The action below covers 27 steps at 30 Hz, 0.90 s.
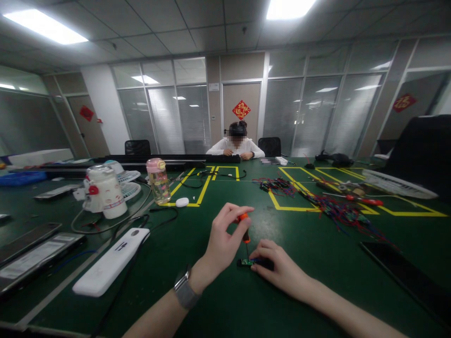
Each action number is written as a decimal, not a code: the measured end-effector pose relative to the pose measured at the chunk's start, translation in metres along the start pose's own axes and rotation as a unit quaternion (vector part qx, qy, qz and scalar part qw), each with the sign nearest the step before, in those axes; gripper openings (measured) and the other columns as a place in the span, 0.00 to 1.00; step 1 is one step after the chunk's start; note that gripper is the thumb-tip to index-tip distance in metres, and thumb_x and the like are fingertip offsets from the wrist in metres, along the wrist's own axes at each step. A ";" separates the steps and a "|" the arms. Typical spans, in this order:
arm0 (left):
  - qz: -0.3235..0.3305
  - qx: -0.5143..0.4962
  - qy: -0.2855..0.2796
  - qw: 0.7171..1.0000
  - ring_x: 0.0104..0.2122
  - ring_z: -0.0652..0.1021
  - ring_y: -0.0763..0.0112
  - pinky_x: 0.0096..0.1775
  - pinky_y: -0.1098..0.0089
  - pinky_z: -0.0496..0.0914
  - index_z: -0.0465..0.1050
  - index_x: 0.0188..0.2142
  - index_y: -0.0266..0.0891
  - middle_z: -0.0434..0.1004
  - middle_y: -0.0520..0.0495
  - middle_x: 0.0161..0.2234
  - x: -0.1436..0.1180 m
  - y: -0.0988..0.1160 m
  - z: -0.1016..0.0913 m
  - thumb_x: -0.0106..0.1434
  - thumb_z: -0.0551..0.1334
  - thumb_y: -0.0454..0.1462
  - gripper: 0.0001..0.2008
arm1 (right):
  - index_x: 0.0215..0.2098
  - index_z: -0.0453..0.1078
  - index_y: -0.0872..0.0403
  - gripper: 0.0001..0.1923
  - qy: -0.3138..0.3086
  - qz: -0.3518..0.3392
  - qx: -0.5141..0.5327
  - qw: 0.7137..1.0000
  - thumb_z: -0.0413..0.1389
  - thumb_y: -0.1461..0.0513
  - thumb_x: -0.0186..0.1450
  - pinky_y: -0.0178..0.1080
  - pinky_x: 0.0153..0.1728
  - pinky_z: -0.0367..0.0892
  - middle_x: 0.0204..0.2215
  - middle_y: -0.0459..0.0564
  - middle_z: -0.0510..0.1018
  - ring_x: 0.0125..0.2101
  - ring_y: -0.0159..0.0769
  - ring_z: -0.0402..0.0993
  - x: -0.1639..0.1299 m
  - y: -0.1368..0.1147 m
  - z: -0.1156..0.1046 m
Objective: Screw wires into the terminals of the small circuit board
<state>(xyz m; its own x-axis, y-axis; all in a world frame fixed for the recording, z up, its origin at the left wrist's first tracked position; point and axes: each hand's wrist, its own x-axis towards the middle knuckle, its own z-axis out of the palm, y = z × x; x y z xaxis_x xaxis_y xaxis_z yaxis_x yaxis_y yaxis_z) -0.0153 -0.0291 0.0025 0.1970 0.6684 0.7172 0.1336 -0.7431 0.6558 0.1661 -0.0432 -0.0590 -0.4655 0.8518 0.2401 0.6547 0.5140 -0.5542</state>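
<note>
1. Left hand [225, 239] raised over the green table [218, 305], thumb and fingertips pinched on the orange top of a small screwdriver [245, 228], wrist wearing a grey watch [183, 290].
2. Screwdriver held about upright, shaft pointing down at a small board [246, 262].
3. Right hand [278, 267] flat on the table, fingers pressed down on the board's right end, pinning it; a dark part under the fingertips, too small to make out.
4. Board lying on the table near the front edge, between the two hands, green end showing to the left of the right fingers.
5. Hands close together but not touching, screwdriver between them.
6. White device [111, 260] lying flat to the left, with a black cable beside it.
7. Further left, dark flat devices [35, 258] near the table edge.
8. White jug [105, 192] and clear bottle [158, 180] with a pink cap standing behind, well apart from the hands.
9. Yellow tape [204, 188] marking boxes on the table.
10. Tangle of coloured wires [327, 206] at right, a red-handled tool [362, 200] lying just past it.
11. Dark flat panel [405, 277] at the right front.
12. Another person [236, 145] in a white top seated at the far side, hands together on the table.
</note>
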 end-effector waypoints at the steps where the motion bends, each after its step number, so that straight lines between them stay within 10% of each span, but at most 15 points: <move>1: -0.006 -0.021 -0.017 1.000 0.38 0.75 0.71 0.40 0.71 0.71 0.74 0.47 0.40 0.72 0.45 0.40 0.000 0.001 -0.001 0.68 0.55 0.37 0.12 | 0.37 0.74 0.53 0.05 -0.001 0.000 0.001 1.000 0.58 0.63 0.62 0.40 0.41 0.64 0.35 0.50 0.73 0.39 0.40 0.69 0.000 0.000 0.000; 27: -0.053 -0.077 -0.033 0.995 0.38 0.76 0.71 0.38 0.72 0.73 0.70 0.53 0.43 0.72 0.45 0.43 -0.002 -0.003 0.001 0.68 0.54 0.38 0.15 | 0.37 0.74 0.53 0.05 0.000 -0.004 0.002 1.000 0.57 0.63 0.63 0.40 0.40 0.64 0.35 0.50 0.73 0.39 0.39 0.69 0.000 0.004 0.002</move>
<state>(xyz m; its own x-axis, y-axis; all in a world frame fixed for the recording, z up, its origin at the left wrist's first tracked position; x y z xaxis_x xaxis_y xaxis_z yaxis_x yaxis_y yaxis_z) -0.0151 -0.0282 -0.0007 0.2547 0.7350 0.6284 0.0075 -0.6513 0.7588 0.1672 -0.0417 -0.0627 -0.4715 0.8473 0.2446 0.6480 0.5210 -0.5556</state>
